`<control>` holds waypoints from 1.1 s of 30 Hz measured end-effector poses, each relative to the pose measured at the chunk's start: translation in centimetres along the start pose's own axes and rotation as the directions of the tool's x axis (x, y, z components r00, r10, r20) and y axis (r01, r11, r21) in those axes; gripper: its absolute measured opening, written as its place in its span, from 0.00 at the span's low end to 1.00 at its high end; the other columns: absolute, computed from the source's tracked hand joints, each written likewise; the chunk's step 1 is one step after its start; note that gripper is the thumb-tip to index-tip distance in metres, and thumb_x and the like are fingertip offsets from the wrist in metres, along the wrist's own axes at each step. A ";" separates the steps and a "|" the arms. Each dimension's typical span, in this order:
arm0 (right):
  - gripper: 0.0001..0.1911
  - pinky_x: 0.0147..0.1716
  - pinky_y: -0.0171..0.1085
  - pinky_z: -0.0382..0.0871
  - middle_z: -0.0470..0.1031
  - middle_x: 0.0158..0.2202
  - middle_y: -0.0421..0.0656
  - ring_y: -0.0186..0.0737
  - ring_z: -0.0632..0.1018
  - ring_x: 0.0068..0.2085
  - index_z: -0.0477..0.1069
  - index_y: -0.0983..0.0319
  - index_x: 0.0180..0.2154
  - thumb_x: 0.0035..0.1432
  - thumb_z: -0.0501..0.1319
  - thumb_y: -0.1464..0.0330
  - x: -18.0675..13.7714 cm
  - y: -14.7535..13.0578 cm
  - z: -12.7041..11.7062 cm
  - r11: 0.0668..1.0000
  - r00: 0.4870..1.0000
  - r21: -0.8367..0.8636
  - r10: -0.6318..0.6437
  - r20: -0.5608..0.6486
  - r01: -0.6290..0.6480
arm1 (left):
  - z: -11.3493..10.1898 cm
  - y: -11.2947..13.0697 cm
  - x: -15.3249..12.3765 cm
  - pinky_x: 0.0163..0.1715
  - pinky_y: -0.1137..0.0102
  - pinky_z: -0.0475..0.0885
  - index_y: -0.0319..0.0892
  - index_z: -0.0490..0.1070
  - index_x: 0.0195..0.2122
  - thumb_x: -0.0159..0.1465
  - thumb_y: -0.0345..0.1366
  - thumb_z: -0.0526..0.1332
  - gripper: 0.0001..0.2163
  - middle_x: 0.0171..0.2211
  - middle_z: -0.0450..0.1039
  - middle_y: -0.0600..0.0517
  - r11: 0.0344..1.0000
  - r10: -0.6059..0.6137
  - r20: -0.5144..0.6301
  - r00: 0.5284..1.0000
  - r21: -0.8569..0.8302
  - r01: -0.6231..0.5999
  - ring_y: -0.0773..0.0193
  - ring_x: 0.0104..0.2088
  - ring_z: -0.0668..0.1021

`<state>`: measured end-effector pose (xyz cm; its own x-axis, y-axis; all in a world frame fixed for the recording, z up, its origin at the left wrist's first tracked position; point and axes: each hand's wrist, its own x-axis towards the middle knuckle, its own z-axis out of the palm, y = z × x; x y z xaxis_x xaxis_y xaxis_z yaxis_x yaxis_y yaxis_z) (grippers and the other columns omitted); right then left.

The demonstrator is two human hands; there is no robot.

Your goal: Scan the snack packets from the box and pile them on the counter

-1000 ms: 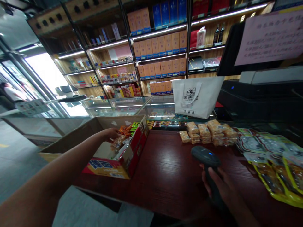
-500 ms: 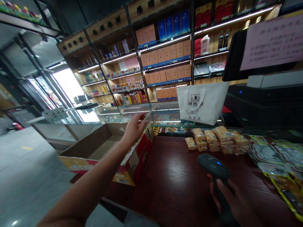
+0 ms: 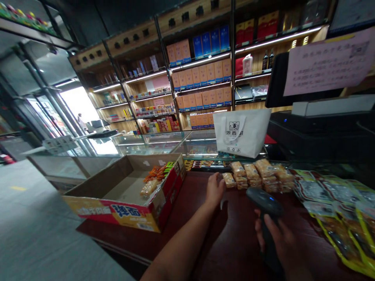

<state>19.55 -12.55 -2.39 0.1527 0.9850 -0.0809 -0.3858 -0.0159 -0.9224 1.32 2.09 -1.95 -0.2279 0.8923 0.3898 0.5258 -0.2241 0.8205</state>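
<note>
My right hand is wrapped round the handle of a black barcode scanner, which has a blue light on top. My left hand is over the dark red counter, its fingers loosely apart beside the nearest clear-wrapped snack packet; I see nothing held in it. Behind and to the right, more such packets are stacked in a row. On the left stands an open cardboard box with a wrapped snack and orange packets inside.
A white carrier bag stands behind the snack row. Flat yellow-edged food pouches cover the counter's right side. A monitor with a pink sheet rises at the back right. Glass display counters and stocked shelves line the back.
My left hand has moved right from above the cardboard box to the snack packets, uncovering the box's contents. My right hand still holds the scanner. The view has shifted slightly.
</note>
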 end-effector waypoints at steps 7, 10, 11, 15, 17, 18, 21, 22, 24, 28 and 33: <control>0.30 0.13 0.31 0.64 0.74 0.24 0.38 0.31 0.69 0.16 0.74 0.63 0.43 0.54 0.66 0.44 0.3 -0.1 0.2 0.999 0.998 -0.017 -0.050 0.028 0.051 | 1.7 -1.5 0.1 0.59 0.57 0.68 0.39 0.75 0.51 0.66 0.31 0.56 0.15 0.52 0.75 0.39 0.998 -0.018 -0.085 0.996 -0.069 0.012 0.54 0.54 0.77; 0.29 0.12 0.30 0.63 0.73 0.24 0.37 0.30 0.67 0.15 0.74 0.62 0.41 0.53 0.67 0.43 0.7 -0.2 0.5 0.998 0.998 0.016 -0.060 0.012 0.060 | 1.7 -2.2 0.5 0.59 0.57 0.68 0.42 0.76 0.48 0.66 0.33 0.56 0.13 0.50 0.76 0.41 0.994 -0.004 -0.066 0.998 -0.109 -0.004 0.54 0.53 0.77; 0.30 0.11 0.30 0.63 0.73 0.24 0.37 0.30 0.67 0.14 0.74 0.62 0.40 0.52 0.67 0.43 0.9 -0.1 0.5 0.998 0.998 0.019 -0.059 0.007 0.059 | 1.6 -2.3 0.6 0.58 0.57 0.69 0.42 0.76 0.48 0.66 0.35 0.57 0.12 0.49 0.77 0.42 0.993 0.008 -0.061 0.998 -0.114 -0.015 0.54 0.52 0.78; 0.30 0.11 0.29 0.63 0.72 0.23 0.36 0.29 0.68 0.15 0.74 0.63 0.40 0.53 0.67 0.43 1.3 0.1 0.5 0.996 0.996 0.025 -0.085 0.014 0.084 | 1.6 -1.9 1.1 0.52 0.59 0.72 0.40 0.77 0.45 0.64 0.39 0.60 0.12 0.45 0.77 0.42 0.990 0.068 -0.071 0.995 -0.115 -0.076 0.54 0.48 0.79; 0.29 0.12 0.29 0.64 0.72 0.23 0.36 0.29 0.68 0.15 0.73 0.63 0.39 0.54 0.67 0.43 1.4 0.2 0.5 0.995 0.995 0.031 -0.093 0.019 0.092 | 2.1 -0.8 1.5 0.48 0.62 0.73 0.40 0.77 0.44 0.65 0.40 0.60 0.12 0.43 0.77 0.43 0.988 0.080 -0.043 0.996 -0.126 -0.085 0.55 0.45 0.79; 0.29 0.12 0.29 0.64 0.72 0.23 0.36 0.29 0.68 0.15 0.73 0.63 0.39 0.54 0.67 0.44 1.4 0.2 0.5 0.995 0.995 0.036 -0.094 0.017 0.093 | 2.5 -0.2 1.8 0.45 0.63 0.73 0.40 0.76 0.44 0.65 0.42 0.60 0.13 0.42 0.78 0.43 0.989 0.077 -0.012 0.997 -0.127 -0.078 0.56 0.42 0.79; 0.29 0.11 0.29 0.63 0.73 0.24 0.36 0.28 0.68 0.14 0.72 0.63 0.40 0.54 0.67 0.44 1.7 0.3 0.5 0.994 0.995 0.050 -0.097 0.007 0.096 | 4.0 1.6 2.7 0.38 0.65 0.72 0.39 0.75 0.42 0.60 0.45 0.66 0.15 0.36 0.78 0.46 0.997 0.024 0.103 0.994 -0.080 -0.016 0.58 0.35 0.79; 0.30 0.11 0.29 0.62 0.73 0.24 0.36 0.28 0.67 0.14 0.72 0.63 0.41 0.54 0.67 0.43 1.8 0.3 0.5 0.994 0.995 0.052 -0.098 0.004 0.098 | 4.4 2.0 2.9 0.37 0.66 0.71 0.39 0.74 0.40 0.58 0.44 0.69 0.15 0.33 0.77 0.47 0.998 0.000 0.133 0.991 -0.056 0.008 0.58 0.34 0.79; 0.30 0.11 0.29 0.60 0.73 0.24 0.35 0.28 0.67 0.13 0.72 0.63 0.42 0.54 0.66 0.43 1.9 0.2 0.5 0.994 0.995 0.053 -0.099 0.003 0.099 | 5.0 2.6 3.2 0.35 0.67 0.70 0.40 0.73 0.35 0.57 0.42 0.69 0.12 0.30 0.76 0.49 0.999 -0.033 0.161 0.986 -0.027 0.038 0.58 0.32 0.78; 0.30 0.10 0.29 0.60 0.72 0.23 0.35 0.28 0.67 0.13 0.71 0.62 0.40 0.54 0.66 0.42 2.2 0.1 0.7 0.993 0.994 0.049 -0.105 -0.002 0.105 | 4.9 2.9 3.4 0.35 0.69 0.68 0.44 0.69 0.28 0.62 0.37 0.60 0.07 0.28 0.75 0.52 0.999 -0.008 0.138 0.990 -0.040 0.014 0.60 0.32 0.77; 0.28 0.10 0.28 0.58 0.72 0.23 0.35 0.27 0.66 0.13 0.68 0.61 0.35 0.55 0.64 0.42 2.4 0.2 0.7 0.994 0.994 0.044 -0.105 0.009 0.104 | 2.4 3.3 2.5 0.31 0.71 0.69 0.45 0.66 0.29 0.64 0.44 0.59 0.10 0.25 0.72 0.55 0.989 0.005 0.127 0.992 -0.150 0.015 0.63 0.26 0.74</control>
<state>19.17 -10.02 -2.47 0.1838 0.9828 0.0198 -0.4076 0.0946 -0.9083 4.48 4.50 0.67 -0.1198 0.9337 0.3374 0.3932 -0.2674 0.8797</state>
